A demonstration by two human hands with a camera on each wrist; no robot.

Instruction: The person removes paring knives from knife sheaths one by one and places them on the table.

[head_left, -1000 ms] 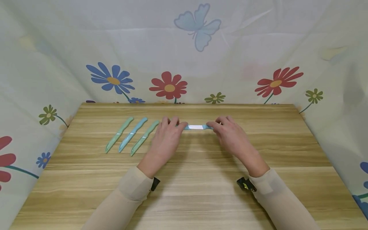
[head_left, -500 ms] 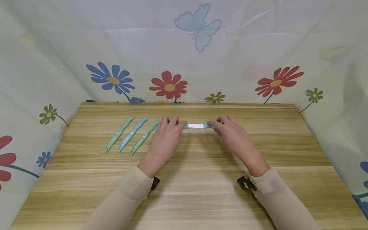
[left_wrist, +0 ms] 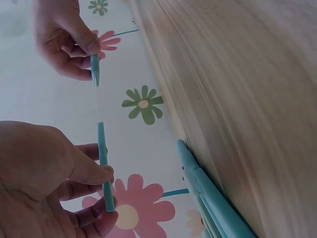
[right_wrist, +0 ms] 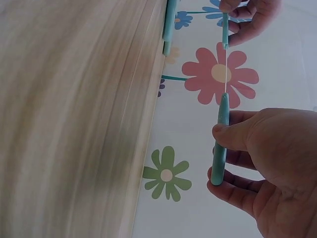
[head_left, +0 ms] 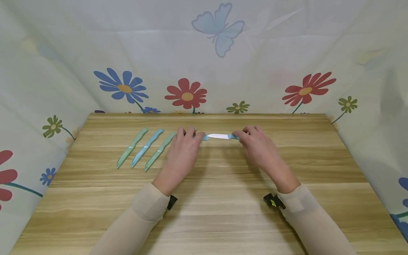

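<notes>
My right hand (head_left: 262, 152) pinches the blue handle (right_wrist: 220, 153) of a small knife (head_left: 218, 136) between thumb and fingers. Its pale blade points left. With thumb and fingertips, my left hand (head_left: 181, 150) grips a blue blade sheath (left_wrist: 102, 148), in line with the knife. In the head view the blade's tip shows at the mouth of the sheath. Both are held above the table. Left of my left hand lie a green sheathed knife (head_left: 132, 148), a blue sheathed knife (head_left: 147, 148) and another green sheathed knife (head_left: 159, 152), side by side and slanted.
The wood-grain table (head_left: 223, 212) reaches back to a white cloth (head_left: 153, 42) printed with flowers and a butterfly. The cloth also hangs at both sides. A small green tip (head_left: 196, 129) shows behind my left fingers; the rest is hidden.
My right hand has shifted slightly right and away from me with the knife. More blade now shows, with its pointed tip out of the sheath. My left hand has barely moved.
</notes>
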